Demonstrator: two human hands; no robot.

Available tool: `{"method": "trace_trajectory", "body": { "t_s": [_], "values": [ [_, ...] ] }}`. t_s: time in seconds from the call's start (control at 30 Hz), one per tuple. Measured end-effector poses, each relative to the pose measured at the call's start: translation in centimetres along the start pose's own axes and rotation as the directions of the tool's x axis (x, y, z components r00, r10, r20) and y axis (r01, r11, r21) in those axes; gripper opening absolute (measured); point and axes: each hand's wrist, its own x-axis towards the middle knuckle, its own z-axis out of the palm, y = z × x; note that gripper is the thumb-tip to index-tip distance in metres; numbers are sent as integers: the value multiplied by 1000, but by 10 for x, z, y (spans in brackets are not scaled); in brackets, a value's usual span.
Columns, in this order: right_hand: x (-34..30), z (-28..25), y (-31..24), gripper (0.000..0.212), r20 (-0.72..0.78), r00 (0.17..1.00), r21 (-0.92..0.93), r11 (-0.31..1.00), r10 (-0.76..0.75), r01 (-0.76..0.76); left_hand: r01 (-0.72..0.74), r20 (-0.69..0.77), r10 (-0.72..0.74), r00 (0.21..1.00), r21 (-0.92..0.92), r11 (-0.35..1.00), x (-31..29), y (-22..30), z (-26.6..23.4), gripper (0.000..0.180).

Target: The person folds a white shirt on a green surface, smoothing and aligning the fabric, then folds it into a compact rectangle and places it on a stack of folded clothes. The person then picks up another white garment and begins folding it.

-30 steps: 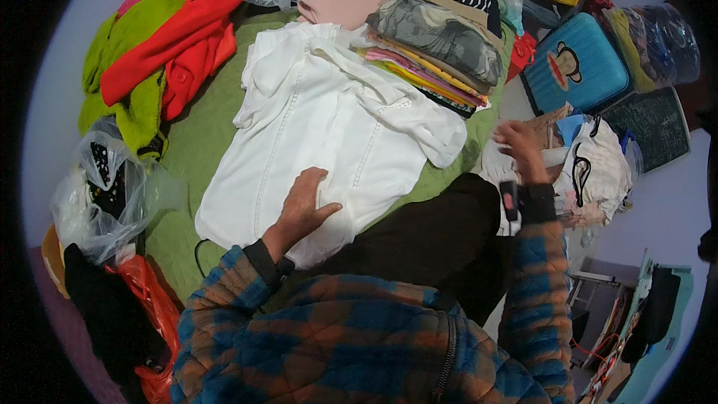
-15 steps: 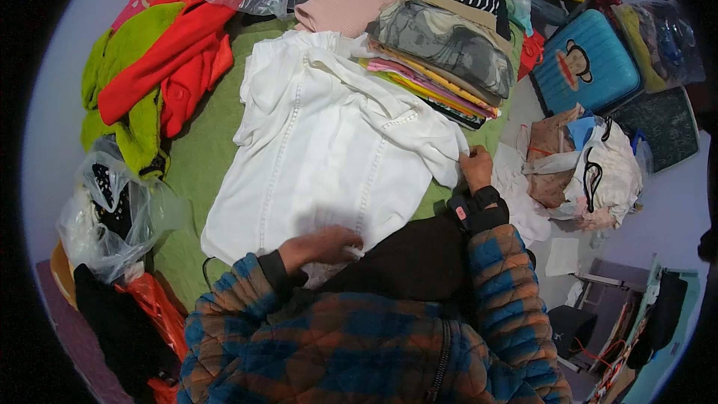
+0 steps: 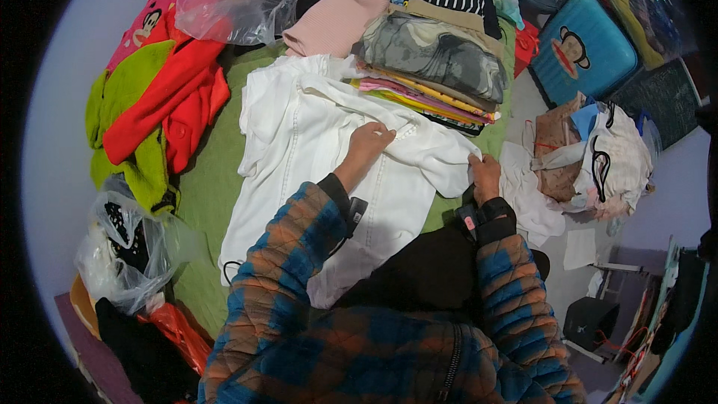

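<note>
A white shirt [image 3: 262, 172] with two lines of trim down its front lies spread over the green bed cover in front of me. My left hand [image 3: 365, 151] reaches across its middle and pinches the white fabric near the base of the right sleeve. At the end of that sleeve, my right hand [image 3: 486, 177] grips the cuff between thumb and fingers. The sleeve stretches between both hands. The shirt's lower edge runs down to my lap, partly hidden behind my left forearm.
Folded clothes [image 3: 441, 52] are stacked beyond the shirt, beside a pink knit garment [image 3: 340, 19]. Red and green garments [image 3: 161, 97] lie at the left, above a clear plastic bag [image 3: 123, 254]. A blue suitcase [image 3: 587, 49] and a bundle of clothes [image 3: 598, 157] are at the right.
My left hand has moved from the shirt's lower edge up and right to the sleeve's base. My right hand still holds the cuff. The whole view has shifted slightly.
</note>
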Motion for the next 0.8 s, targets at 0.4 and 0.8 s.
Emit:
{"method": "trace_trajectory", "body": {
  "t_s": [0.4, 0.8],
  "values": [
    [-8, -3, -20, 41, 223, 965, 629, 735, 140, -252, -194, -91, 182, 979, -139, 971, -6, 12, -46, 9],
    [-25, -5, -45, 51, 537, 843, 565, 748, -14, -347, -73, 122, 161, 979, -528, 846, -21, 9, -63, 44]
  ]
}}
